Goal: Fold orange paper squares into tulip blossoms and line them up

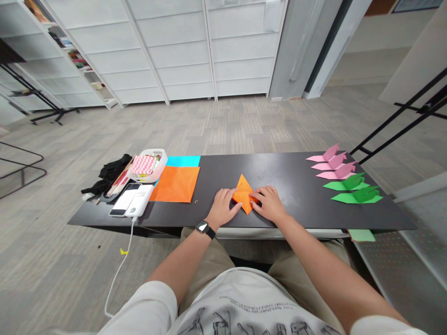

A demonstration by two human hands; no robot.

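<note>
A partly folded piece of orange origami paper (pixel 243 191) lies on the dark table in front of me, its points facing away and toward me. At its left side my left hand (pixel 222 207) holds it down, thumb and forefinger on the edge. The thumb and fingers of my right hand (pixel 268 204) grip the right flap. Some fingertips are hidden by the paper and by the hands themselves. Over to the left is flat orange paper (pixel 177 184), with blue paper (pixel 184 161) showing behind it.
Three folded pink birds (pixel 337 170) and two folded green birds (pixel 358 196) line the right of the table (pixel 293 172). On the left are a white basket (pixel 159 172), a phone (pixel 125 200), a white power bank (pixel 140 201) with a hanging cable (pixel 120 270), and black cloth (pixel 111 172).
</note>
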